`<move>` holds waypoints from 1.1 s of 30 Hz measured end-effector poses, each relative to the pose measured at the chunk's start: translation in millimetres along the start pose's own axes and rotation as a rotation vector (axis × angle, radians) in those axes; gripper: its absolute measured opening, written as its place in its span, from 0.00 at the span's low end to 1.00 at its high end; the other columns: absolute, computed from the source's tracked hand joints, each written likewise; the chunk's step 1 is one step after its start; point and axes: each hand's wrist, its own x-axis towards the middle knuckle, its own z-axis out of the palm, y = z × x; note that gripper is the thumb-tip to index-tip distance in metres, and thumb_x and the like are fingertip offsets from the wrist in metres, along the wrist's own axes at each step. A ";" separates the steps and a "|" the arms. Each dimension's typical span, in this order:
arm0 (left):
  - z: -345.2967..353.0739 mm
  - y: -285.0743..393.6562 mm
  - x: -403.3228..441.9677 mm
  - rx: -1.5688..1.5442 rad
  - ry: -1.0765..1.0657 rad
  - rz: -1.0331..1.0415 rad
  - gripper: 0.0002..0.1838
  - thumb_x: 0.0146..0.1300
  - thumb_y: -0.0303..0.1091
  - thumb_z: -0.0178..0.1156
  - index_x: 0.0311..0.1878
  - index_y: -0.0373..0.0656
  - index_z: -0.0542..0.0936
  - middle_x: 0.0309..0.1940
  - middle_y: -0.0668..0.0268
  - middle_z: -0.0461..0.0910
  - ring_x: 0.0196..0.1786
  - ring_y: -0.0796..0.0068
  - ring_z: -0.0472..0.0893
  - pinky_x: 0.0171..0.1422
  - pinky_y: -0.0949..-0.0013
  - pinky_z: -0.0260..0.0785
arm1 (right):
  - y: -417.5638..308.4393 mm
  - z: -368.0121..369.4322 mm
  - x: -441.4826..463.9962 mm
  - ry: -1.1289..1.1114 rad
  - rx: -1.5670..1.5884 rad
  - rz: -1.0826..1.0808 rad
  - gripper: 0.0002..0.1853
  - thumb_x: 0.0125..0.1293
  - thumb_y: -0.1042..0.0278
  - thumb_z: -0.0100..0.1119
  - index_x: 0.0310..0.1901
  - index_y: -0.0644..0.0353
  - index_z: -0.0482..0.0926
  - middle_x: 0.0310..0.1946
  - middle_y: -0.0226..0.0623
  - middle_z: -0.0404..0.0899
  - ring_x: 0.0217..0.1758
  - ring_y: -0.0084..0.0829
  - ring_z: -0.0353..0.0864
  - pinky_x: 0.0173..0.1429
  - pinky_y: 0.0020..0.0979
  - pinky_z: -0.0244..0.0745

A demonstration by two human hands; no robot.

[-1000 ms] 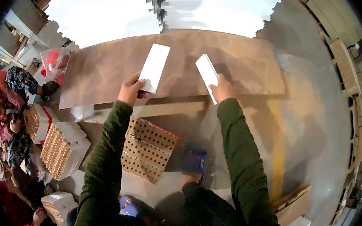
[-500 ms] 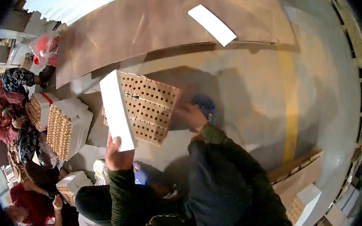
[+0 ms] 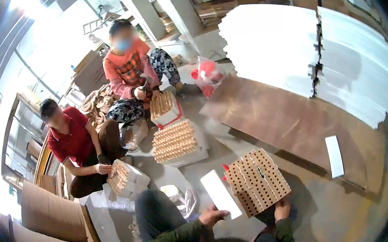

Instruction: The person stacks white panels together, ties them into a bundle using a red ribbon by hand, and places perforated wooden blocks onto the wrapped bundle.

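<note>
A long white box (image 3: 220, 194) is held at its lower end by my left hand (image 3: 211, 216), fingers closed round it. Just right of it is a brown block of cartons with rows of round holes (image 3: 258, 182), a bit of red showing at its left edge. My right hand (image 3: 282, 209) is at the lower right edge of this block, its fingers closed against it and partly hidden. Another white piece (image 3: 334, 156) lies on the brown board (image 3: 290, 112) at the right.
Large white stacks (image 3: 275, 44) stand on the board's far side. Two people sit at the left, in a red shirt (image 3: 73, 136) and an orange top (image 3: 129, 64), each at a white bundle. Another bundle (image 3: 180, 143) and a red-filled plastic bag (image 3: 207, 73) are on the floor.
The view has swung left, bringing both seated people into full sight. My right hand let go of a white piece on the board and now touches the holed block. My left hand keeps its white box.
</note>
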 end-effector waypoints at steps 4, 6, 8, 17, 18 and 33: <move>-8.6 -38.1 25.9 0.125 0.048 -0.041 0.26 0.51 0.33 0.65 0.53 0.41 0.69 0.38 0.67 0.77 0.40 0.77 0.75 0.41 0.73 0.67 | 2.7 2.4 2.3 -0.001 0.180 0.144 0.14 0.63 0.71 0.50 0.49 0.67 0.72 0.38 0.43 0.75 0.38 0.34 0.72 0.43 0.37 0.67; -0.7 -38.6 23.9 0.209 0.022 -0.054 0.25 0.51 0.33 0.64 0.53 0.42 0.69 0.40 0.68 0.77 0.40 0.79 0.75 0.41 0.74 0.66 | 23.0 2.7 4.5 -0.011 0.301 0.202 0.13 0.63 0.71 0.49 0.47 0.67 0.72 0.37 0.40 0.75 0.39 0.31 0.71 0.44 0.35 0.67; 7.4 -35.8 17.3 0.215 0.027 -0.025 0.24 0.52 0.32 0.64 0.53 0.42 0.70 0.41 0.68 0.77 0.40 0.80 0.73 0.41 0.75 0.66 | 44.3 3.5 3.3 0.051 0.130 0.212 0.29 0.63 0.57 0.53 0.62 0.62 0.62 0.47 0.51 0.73 0.35 0.35 0.73 0.38 0.36 0.70; 8.3 -30.2 15.7 0.247 0.022 0.072 0.23 0.54 0.32 0.63 0.53 0.39 0.70 0.36 0.69 0.75 0.37 0.80 0.72 0.38 0.76 0.65 | 93.6 4.7 25.7 0.130 0.286 0.037 0.13 0.61 0.66 0.56 0.41 0.69 0.78 0.34 0.46 0.79 0.34 0.40 0.75 0.40 0.39 0.68; 7.2 -31.4 17.3 0.246 0.010 0.073 0.23 0.54 0.32 0.63 0.53 0.39 0.70 0.36 0.69 0.75 0.37 0.80 0.72 0.38 0.76 0.65 | 47.7 1.5 7.8 0.132 0.199 0.079 0.13 0.61 0.66 0.55 0.40 0.69 0.78 0.34 0.46 0.79 0.35 0.40 0.75 0.40 0.40 0.69; -27.1 52.2 -29.2 0.057 -0.126 0.398 0.26 0.58 0.31 0.51 0.61 0.37 0.61 0.47 0.62 0.73 0.49 0.72 0.71 0.55 0.69 0.64 | -13.6 -106.0 19.6 -0.625 0.265 -0.088 0.15 0.61 0.57 0.49 0.43 0.60 0.74 0.36 0.42 0.77 0.34 0.38 0.78 0.41 0.40 0.72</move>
